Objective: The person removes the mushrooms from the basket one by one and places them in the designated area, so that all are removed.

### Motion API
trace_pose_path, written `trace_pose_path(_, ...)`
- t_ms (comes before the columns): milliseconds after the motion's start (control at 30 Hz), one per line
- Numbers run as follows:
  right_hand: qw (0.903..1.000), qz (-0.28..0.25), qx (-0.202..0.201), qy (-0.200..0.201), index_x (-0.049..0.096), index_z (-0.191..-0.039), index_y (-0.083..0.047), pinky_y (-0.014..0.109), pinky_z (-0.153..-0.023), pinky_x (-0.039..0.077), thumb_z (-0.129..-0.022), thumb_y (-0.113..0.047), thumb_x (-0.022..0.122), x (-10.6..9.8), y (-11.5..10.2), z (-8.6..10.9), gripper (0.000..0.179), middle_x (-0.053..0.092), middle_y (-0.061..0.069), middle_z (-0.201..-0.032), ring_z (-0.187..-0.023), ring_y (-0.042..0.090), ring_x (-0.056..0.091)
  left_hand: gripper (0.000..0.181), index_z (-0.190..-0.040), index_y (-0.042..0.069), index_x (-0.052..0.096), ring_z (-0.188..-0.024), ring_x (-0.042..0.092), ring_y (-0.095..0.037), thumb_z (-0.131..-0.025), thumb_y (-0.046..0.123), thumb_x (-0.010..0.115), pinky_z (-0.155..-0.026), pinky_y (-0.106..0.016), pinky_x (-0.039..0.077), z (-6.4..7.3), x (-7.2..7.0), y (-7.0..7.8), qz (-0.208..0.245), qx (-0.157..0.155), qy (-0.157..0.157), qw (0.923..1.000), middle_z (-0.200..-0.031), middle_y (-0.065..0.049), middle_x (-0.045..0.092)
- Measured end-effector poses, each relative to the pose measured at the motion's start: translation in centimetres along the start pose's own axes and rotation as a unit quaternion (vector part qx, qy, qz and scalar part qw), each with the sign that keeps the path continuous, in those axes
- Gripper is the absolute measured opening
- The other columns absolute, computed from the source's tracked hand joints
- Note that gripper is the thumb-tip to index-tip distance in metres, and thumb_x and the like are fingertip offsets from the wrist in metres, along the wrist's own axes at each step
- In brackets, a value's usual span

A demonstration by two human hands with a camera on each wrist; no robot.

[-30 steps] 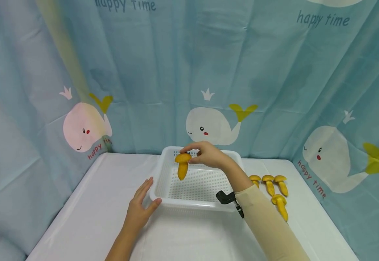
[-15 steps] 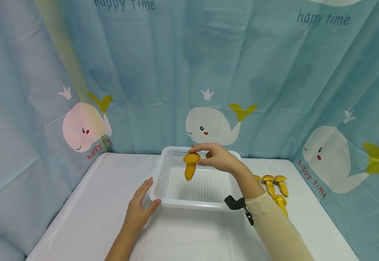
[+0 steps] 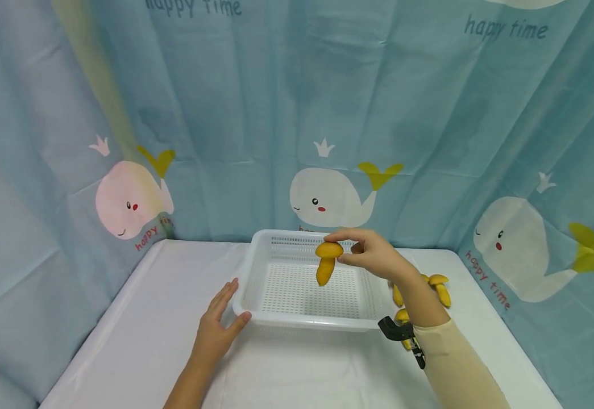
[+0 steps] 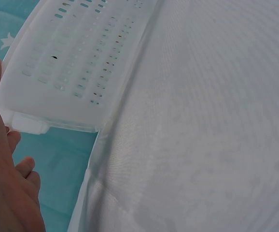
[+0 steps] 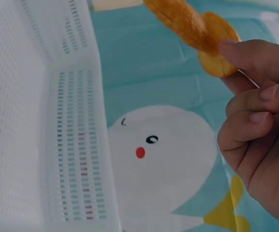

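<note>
By its cap, a yellow mushroom [image 3: 326,266] is pinched between the thumb and forefinger of my right hand [image 3: 373,253]. It hangs stem down over the white perforated basket [image 3: 307,322] in the head view. In the right wrist view the mushroom [image 5: 188,26] shows its stem and cap, with the other fingers curled below. My left hand [image 3: 216,324] rests at the basket's near left corner, thumb and fingers spread along the rim. The left wrist view shows that hand [image 4: 6,164] against the basket's slotted side [image 4: 72,63].
Right of the basket, several more yellow mushrooms lie on the white table, one [image 3: 441,289] in plain sight and others partly behind my right arm. A black strap mount [image 3: 401,335] sits on the right wrist. A blue whale-print curtain [image 3: 215,170] stands behind the table.
My right hand has moved to the right over the basket, carrying the mushroom with it. Its forearm now covers more of the mushrooms on the table. The left hand has stayed in place.
</note>
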State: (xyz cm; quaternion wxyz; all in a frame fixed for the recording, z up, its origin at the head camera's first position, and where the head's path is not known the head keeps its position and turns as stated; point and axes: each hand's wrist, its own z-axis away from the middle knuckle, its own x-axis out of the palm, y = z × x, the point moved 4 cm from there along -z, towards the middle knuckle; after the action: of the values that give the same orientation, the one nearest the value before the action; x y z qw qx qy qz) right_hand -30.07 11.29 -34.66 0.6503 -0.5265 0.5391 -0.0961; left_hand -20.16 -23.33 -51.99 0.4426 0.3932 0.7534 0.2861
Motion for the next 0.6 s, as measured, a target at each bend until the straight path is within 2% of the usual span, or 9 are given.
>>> trace_pose_path(167,0.9996,0.002,0.02,0.021,0.068,-0.133,-0.034,0.026,-0.057,0.047,-0.094,-0.018,0.075,-1.4,0.4,1.9,0.043,0.063,-0.006,-0.139,-0.06,0.025,0.053,0.08,-0.157,0.024,0.044,-0.153,0.033,-0.029,-0.087,0.022,0.083,-0.117,-0.065,0.033,0.1,0.0,0.0,0.003,-0.007,-0.002,1.0,-0.163,0.003,0.04)
trace_pose_path(300,0.999,0.008,0.03,0.033,0.068,-0.133,-0.033,0.024,-0.049,0.038,-0.095,-0.017,0.075,-2.4,0.8,3.4,0.042,0.063,-0.003,-0.138,-0.056,0.023,0.045,0.08,-0.157,0.025,0.043,-0.153,0.033,-0.03,-0.087,0.022,0.083,-0.117,-0.066,0.032,0.2,0.0,0.0,0.0,-0.011,-0.002,0.9999,-0.163,0.005,0.04)
trace_pose_path(433,0.9985,0.017,0.031,0.041,0.068,-0.133,-0.031,0.024,-0.045,0.037,-0.095,-0.017,0.074,-3.3,1.1,4.9,0.041,0.063,0.001,-0.137,-0.054,0.019,0.043,0.08,-0.157,0.025,0.044,-0.153,0.032,-0.029,-0.087,0.023,0.083,-0.117,-0.066,0.033,0.3,0.1,0.0,-0.002,-0.014,-0.005,0.9999,-0.163,0.004,0.04)
trace_pose_path(600,0.9979,0.016,0.036,0.052,0.068,-0.135,-0.028,0.025,-0.04,0.039,-0.096,-0.02,0.074,-4.3,1.5,6.7,0.041,0.062,0.002,-0.137,-0.051,0.021,0.045,0.08,-0.156,0.022,0.044,-0.152,0.033,-0.031,-0.087,0.022,0.083,-0.115,-0.067,0.034,0.1,0.1,0.1,-0.01,-0.006,-0.003,0.9999,-0.162,0.003,0.041)
